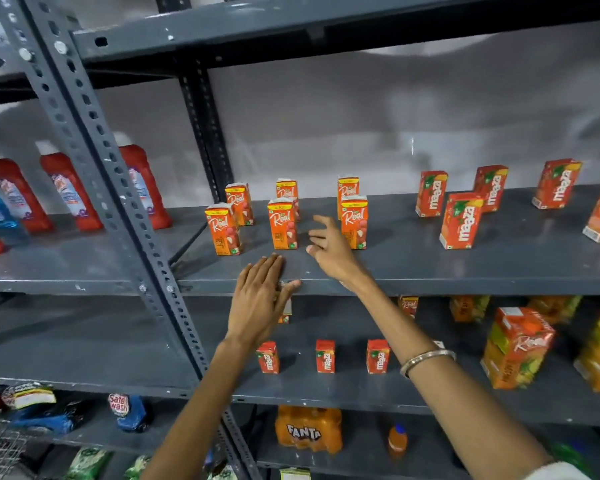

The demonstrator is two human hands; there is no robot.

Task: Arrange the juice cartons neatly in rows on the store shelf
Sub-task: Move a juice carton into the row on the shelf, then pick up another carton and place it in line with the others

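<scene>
Several small orange Real juice cartons (282, 224) stand in two rows on the grey shelf (430, 268), three in front, three behind. Further right, red Maaza cartons (460, 220) stand scattered on the same shelf. My right hand (329, 249) hovers over the shelf between the middle and right front Real cartons, fingers spread, holding nothing. My left hand (262, 299) rests flat at the shelf's front edge below the middle carton, fingers together and extended, covering a small carton on the shelf beneath.
On the shelf below stand three small Maaza cartons (325, 356) and larger Real packs (515, 348) at the right. Red and blue cleaner bottles (68, 190) fill the left bay. A perforated upright post (118, 188) divides the bays. Fanta bottles (307, 431) sit lower down.
</scene>
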